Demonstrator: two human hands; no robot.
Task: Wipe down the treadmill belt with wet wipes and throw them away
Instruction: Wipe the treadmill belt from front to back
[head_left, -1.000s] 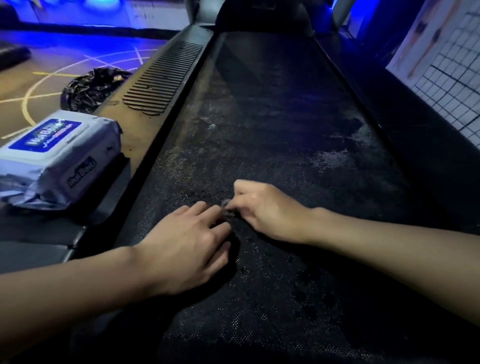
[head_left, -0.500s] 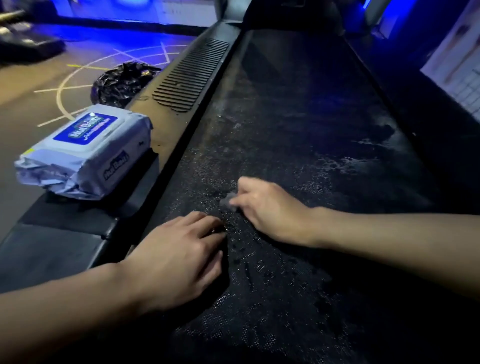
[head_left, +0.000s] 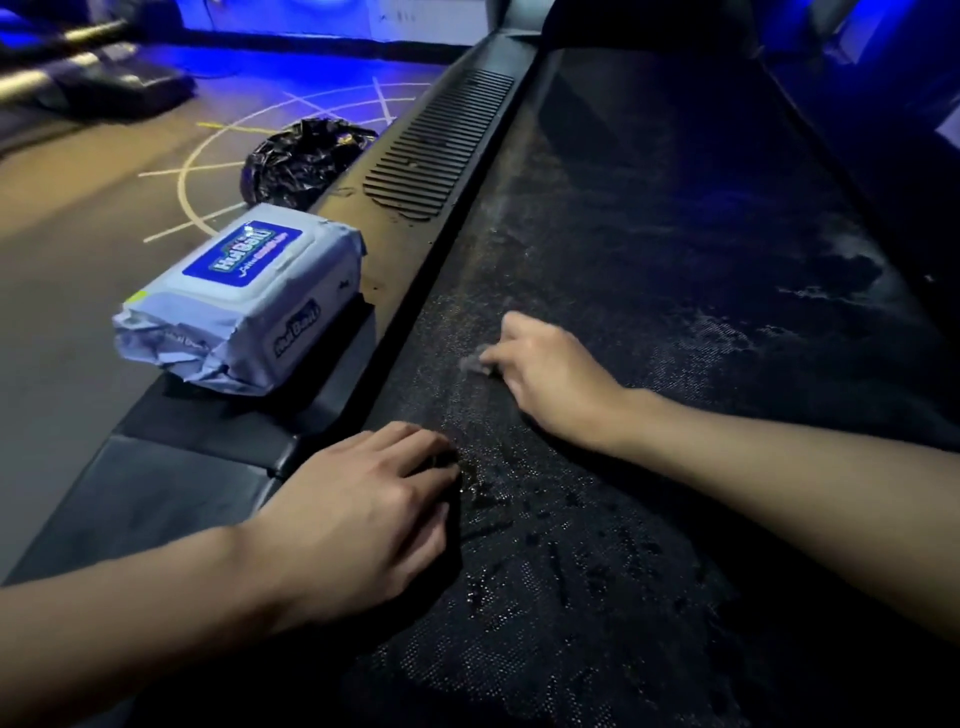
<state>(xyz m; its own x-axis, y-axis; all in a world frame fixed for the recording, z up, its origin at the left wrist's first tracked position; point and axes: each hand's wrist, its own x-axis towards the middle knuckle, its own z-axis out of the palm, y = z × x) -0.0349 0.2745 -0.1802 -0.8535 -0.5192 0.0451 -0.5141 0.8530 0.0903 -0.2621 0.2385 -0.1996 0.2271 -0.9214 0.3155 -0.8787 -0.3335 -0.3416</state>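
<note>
Slid toward 12 o'clock from the flat-fingered left hand (head_left: 363, 504), right hand (head_left: 550, 374) pinches the wipe (head_left: 475, 361), likely limp and soggy; grip it bunched.

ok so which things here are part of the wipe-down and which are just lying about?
Job:
belt
wipe, pinched by the right hand
left hand, resting on the belt
pack of wipes on the side rail
black bag on the floor, likely for rubbish

Lying about:
gym machine, far left
painted floor lines
</note>
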